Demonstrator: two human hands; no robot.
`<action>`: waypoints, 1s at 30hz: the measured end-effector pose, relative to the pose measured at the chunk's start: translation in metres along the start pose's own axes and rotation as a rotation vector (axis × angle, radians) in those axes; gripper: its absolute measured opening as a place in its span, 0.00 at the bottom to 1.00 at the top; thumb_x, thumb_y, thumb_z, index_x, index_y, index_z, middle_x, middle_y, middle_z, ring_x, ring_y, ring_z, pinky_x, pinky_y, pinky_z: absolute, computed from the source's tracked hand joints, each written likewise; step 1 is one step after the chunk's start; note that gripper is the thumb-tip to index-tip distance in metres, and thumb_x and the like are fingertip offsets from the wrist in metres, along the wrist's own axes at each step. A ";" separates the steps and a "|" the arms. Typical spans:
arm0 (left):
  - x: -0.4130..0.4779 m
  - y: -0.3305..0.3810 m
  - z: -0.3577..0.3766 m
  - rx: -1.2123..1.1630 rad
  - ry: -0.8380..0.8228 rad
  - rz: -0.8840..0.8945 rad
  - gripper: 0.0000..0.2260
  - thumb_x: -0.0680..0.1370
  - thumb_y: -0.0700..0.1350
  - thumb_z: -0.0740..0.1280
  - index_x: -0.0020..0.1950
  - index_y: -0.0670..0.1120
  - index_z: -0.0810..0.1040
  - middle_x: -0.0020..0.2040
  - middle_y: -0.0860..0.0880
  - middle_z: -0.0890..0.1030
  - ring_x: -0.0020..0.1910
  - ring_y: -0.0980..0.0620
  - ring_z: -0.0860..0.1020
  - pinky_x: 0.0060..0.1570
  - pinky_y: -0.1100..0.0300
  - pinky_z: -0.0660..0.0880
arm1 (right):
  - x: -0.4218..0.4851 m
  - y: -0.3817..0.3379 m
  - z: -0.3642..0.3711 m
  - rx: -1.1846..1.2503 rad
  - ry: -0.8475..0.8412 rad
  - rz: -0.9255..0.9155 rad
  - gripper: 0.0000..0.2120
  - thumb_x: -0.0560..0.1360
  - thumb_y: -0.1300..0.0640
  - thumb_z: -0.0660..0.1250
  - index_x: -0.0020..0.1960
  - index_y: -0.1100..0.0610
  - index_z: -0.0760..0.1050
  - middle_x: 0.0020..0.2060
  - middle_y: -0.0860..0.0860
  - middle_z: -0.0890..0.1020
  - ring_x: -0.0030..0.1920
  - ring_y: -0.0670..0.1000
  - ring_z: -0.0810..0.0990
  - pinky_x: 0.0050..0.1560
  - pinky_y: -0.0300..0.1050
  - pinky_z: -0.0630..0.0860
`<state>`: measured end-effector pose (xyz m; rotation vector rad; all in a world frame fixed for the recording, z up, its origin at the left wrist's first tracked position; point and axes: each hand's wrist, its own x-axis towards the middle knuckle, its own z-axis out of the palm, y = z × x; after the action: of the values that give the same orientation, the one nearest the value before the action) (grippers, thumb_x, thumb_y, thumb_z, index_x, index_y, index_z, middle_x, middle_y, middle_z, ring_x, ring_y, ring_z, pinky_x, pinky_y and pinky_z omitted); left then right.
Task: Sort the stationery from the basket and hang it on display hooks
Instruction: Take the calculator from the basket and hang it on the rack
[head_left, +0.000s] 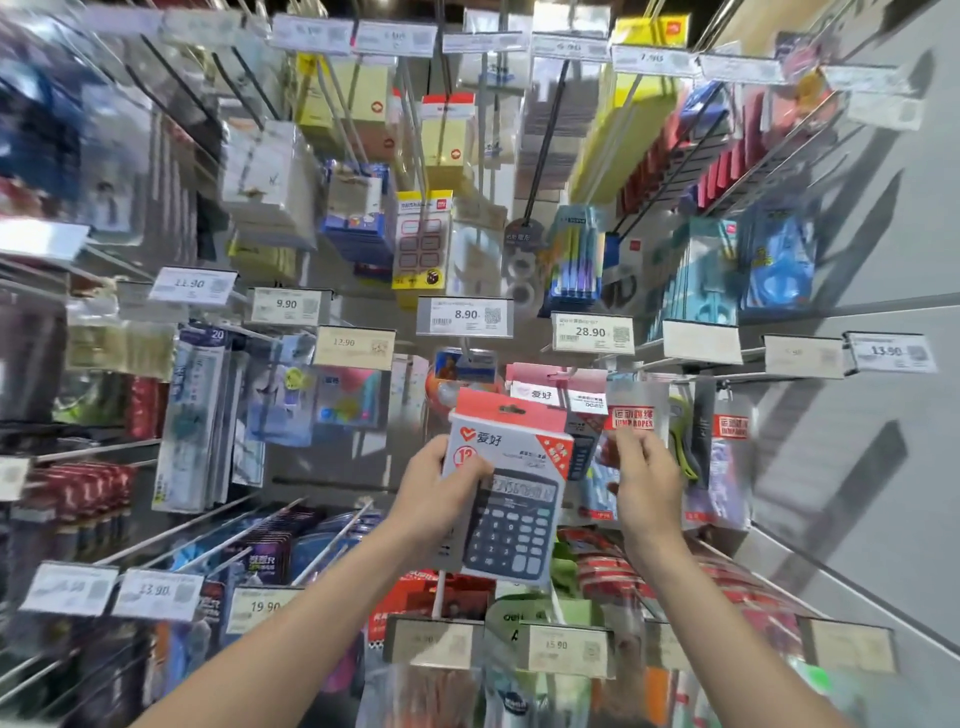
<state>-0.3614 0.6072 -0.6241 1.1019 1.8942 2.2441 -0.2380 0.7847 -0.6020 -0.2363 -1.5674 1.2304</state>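
In the head view, my left hand (436, 488) grips the packaged calculator (511, 499) by its left edge, thumb across the front. It holds the pack slightly tilted in front of the hooks, at 6 o'clock from the 8.90 price tag (465, 316). At 3 o'clock from the calculator, my right hand (647, 480) is up against the hanging jump-rope pack (631, 415) with fingers bent; I cannot tell whether it pinches anything.

one left hand (441, 493), one right hand (647, 480), one calculator pack (511, 488) held — two jump-rope packs (631, 418) hanging.
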 end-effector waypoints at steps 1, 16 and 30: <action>0.003 0.003 0.010 -0.016 -0.008 0.000 0.09 0.78 0.43 0.70 0.56 0.43 0.80 0.51 0.46 0.87 0.52 0.45 0.85 0.51 0.51 0.81 | -0.006 -0.006 -0.002 0.078 -0.096 0.028 0.13 0.84 0.48 0.63 0.51 0.59 0.77 0.44 0.52 0.82 0.44 0.48 0.80 0.45 0.46 0.76; 0.039 0.033 0.051 -0.005 -0.092 0.057 0.24 0.69 0.59 0.75 0.59 0.46 0.82 0.52 0.49 0.88 0.51 0.47 0.86 0.54 0.47 0.82 | 0.009 -0.022 0.000 0.119 -0.115 -0.067 0.08 0.79 0.57 0.71 0.57 0.53 0.75 0.51 0.53 0.83 0.49 0.49 0.83 0.44 0.39 0.82; 0.055 0.027 0.052 0.362 0.009 -0.024 0.22 0.74 0.62 0.75 0.58 0.48 0.78 0.54 0.53 0.84 0.52 0.52 0.82 0.56 0.52 0.81 | 0.033 -0.005 0.008 -0.149 -0.109 0.116 0.22 0.77 0.45 0.70 0.67 0.54 0.74 0.58 0.52 0.83 0.54 0.54 0.84 0.57 0.60 0.82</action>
<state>-0.3655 0.6686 -0.5719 1.0929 2.3675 1.9430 -0.2558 0.8009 -0.5775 -0.3661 -1.7636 1.2339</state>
